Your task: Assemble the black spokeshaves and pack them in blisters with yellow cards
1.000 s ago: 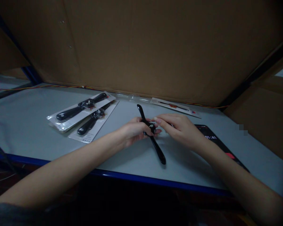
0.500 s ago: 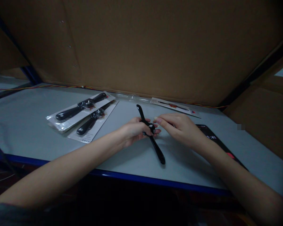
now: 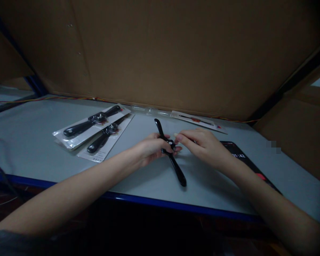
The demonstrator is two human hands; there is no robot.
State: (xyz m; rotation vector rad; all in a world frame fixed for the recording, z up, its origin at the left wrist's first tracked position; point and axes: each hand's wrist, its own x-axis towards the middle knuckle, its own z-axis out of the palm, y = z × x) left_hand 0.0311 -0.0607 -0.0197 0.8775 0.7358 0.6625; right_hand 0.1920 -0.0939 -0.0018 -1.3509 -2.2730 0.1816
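Two carded black-strap watches [image 3: 77, 137] lie far left; third watch [image 3: 178, 170], out of pack, gripped at hub by L hand [image 3: 152, 147], strap ends running far to near above grey bench [image 3: 29, 142]; R hand [image 3: 202, 147] loosely curled, fingertips just beside hub, no grip.

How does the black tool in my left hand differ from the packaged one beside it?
The loose black tool is unwrapped, held in the left hand, while the packaged black tool sits in clear plastic on a white card. The loose one runs toward the person; the packaged one lies slanted across the table. Both are glossy black, with two long arms around a middle part.
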